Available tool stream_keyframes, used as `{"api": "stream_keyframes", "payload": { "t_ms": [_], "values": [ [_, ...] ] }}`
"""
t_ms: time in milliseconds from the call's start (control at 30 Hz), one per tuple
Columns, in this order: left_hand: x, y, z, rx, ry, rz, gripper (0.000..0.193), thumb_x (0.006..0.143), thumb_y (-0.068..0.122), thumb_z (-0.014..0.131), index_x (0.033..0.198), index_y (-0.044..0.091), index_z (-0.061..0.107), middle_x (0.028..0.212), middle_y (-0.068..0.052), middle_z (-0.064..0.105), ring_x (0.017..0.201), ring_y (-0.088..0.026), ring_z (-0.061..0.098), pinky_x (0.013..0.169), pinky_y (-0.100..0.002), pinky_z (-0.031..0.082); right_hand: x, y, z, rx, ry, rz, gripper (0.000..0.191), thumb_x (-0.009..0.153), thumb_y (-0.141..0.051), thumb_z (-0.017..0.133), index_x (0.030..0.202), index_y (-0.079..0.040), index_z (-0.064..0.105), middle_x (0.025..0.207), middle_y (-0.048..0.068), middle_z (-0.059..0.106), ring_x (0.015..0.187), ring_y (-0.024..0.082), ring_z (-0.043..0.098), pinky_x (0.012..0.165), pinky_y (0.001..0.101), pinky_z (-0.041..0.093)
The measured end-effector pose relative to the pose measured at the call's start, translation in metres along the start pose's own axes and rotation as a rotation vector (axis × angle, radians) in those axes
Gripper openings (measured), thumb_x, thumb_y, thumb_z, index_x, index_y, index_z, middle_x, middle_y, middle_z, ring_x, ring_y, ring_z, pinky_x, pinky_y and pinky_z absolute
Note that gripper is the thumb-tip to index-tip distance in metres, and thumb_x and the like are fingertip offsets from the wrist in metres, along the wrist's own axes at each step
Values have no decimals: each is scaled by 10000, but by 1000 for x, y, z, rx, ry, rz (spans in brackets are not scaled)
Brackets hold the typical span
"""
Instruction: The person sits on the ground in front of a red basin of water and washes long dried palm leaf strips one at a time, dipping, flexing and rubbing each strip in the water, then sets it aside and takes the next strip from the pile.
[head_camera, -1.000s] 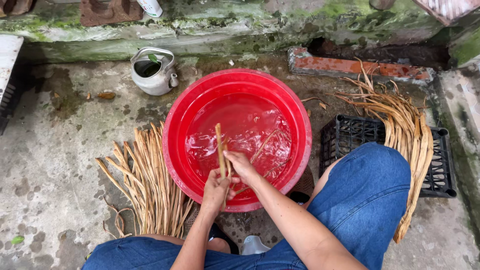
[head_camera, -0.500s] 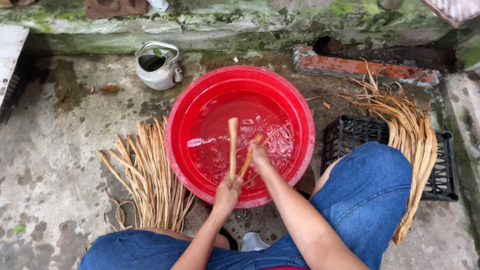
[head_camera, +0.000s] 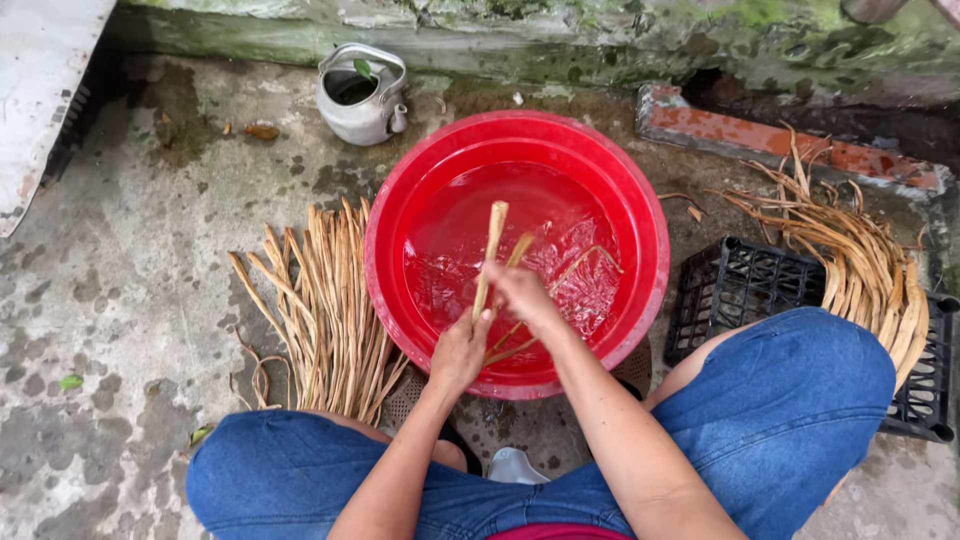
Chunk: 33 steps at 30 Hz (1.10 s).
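Tan, fibrous stalk (head_camera: 489, 255) gripped in the left hand (head_camera: 460, 352), fingers curled around its lower part, the stalk rising nearly upright over the water with its cut end topmost. Right hand (head_camera: 518, 292) just beside it, a little higher, fingers closed against the stalk's middle; a second, shorter stalk end (head_camera: 519, 249) shows right by this hand, though whether the fingers pinch it I cannot tell. Both hands are above the near half of a round red plastic basin (head_camera: 650, 250), which holds clear, rippled water; a few thin stalks lie sunk in it toward the right side. Basin sits on wet, stained concrete ground (head_camera: 120, 300). To the left of the basin, touching or nearly touching its wall, a fanned heap of dried stalks (head_camera: 320, 300) lies flat on the concrete. To the right, a black plastic crate (head_camera: 740, 290) with a curved bundle of the same stalks (head_camera: 860, 260) draped over its far edge. Behind the basin, a dented metal kettle (head_camera: 360, 100) without its lid stands near a mossy stone ledge (head_camera: 600, 40); a red brick (head_camera: 780, 145) lies at the ledge's foot. The person squats, knees in blue denim (head_camera: 790, 410) at either side of the arms.
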<state>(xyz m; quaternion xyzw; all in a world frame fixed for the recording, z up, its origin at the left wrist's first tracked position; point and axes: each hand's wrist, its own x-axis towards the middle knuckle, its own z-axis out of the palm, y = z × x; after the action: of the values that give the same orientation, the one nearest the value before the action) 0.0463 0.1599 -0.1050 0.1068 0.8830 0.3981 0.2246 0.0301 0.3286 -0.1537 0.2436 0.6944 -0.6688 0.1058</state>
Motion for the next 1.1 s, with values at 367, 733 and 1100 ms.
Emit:
{"api": "stream_keyframes", "payload": {
  "t_ms": [367, 733, 1100],
  "values": [
    [-22, 5, 13, 155, -245, -38, 363, 1031, 395, 469, 1144, 131, 690, 933, -259, 705, 943, -446, 678, 842, -563, 508, 22, 41, -13, 264, 159, 239, 455, 993, -499, 573, 758, -110, 541, 573, -35, 407, 425, 110, 288, 356, 256, 256],
    [5, -16, -19, -530, -147, -119, 413, 1050, 420, 494, 1105, 69, 706, 616, 36, 438, 542, -90, 400, 476, -277, 334, 14, 18, -43, 313, 176, 275, 655, 1029, -602, 320, 942, -74, 698, 651, 11, 610, 466, 67, 445, 388, 188, 354],
    [15, -10, -6, -636, -270, -202, 415, 1030, 465, 434, 1179, 120, 609, 651, 4, 556, 461, -92, 458, 404, -248, 360, -20, -34, 13, 380, -54, -72, 340, 1041, -339, 487, 1173, -82, 666, 948, 97, 739, 824, 113, 725, 788, 228, 637]
  ]
}}
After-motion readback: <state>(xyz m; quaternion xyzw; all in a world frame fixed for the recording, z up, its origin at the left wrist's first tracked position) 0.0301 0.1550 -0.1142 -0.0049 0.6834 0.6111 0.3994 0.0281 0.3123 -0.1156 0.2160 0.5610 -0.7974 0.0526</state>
